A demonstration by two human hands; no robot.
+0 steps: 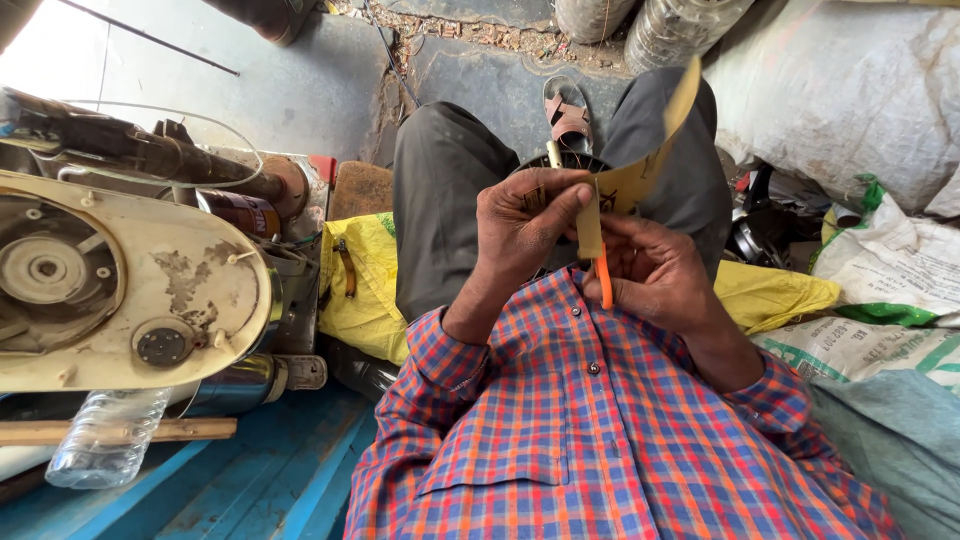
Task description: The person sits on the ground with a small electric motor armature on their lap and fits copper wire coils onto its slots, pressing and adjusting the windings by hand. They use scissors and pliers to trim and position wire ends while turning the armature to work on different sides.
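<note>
Two hands meet at frame centre, above lap. Left hand (525, 225) clenched around small brown piece (533, 198), thumb pressing yellow paper strip (632, 175). Right hand (655, 275) grasping orange-handled tool (604, 280) against strip's lower end; strip rises toward 1 o'clock. Cream machine cover (130, 285) at 9 o'clock. Plastic bottle (105, 438) at 8 o'clock. Sandal (568, 115) at 12 o'clock. White sacks (840, 90) at 2 o'clock.
</note>
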